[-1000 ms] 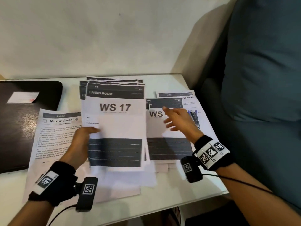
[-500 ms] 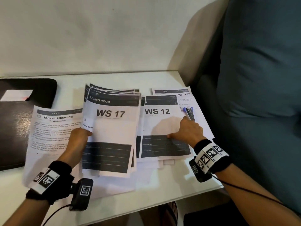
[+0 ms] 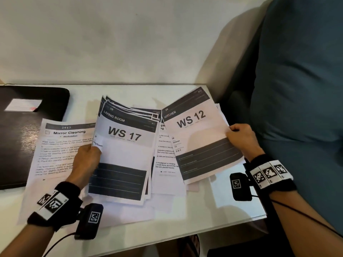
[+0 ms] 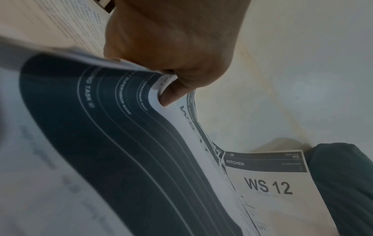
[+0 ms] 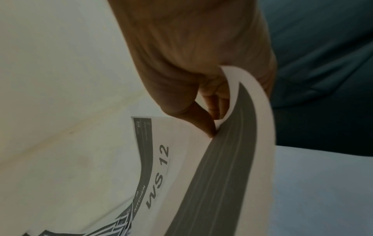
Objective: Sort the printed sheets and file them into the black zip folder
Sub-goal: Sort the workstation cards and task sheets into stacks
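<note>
Left hand [image 3: 84,160] pinches WS 17 stack [image 3: 126,156] at its 9 o'clock edge; right hand [image 3: 241,138] pinches WS 12 sheet [image 3: 196,138] at its 3 o'clock edge.

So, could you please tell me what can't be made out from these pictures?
- Sheets behind the WS 17 sheet in the left hand: head view shows only their top corners.
- Black zip folder: cut off by the left edge in the head view; its zip is not visible.
- Mirror Cleaning sheet: body text blurred.
- Sheet under WS 12 sheet, which the right hand holds: title covered.
</note>
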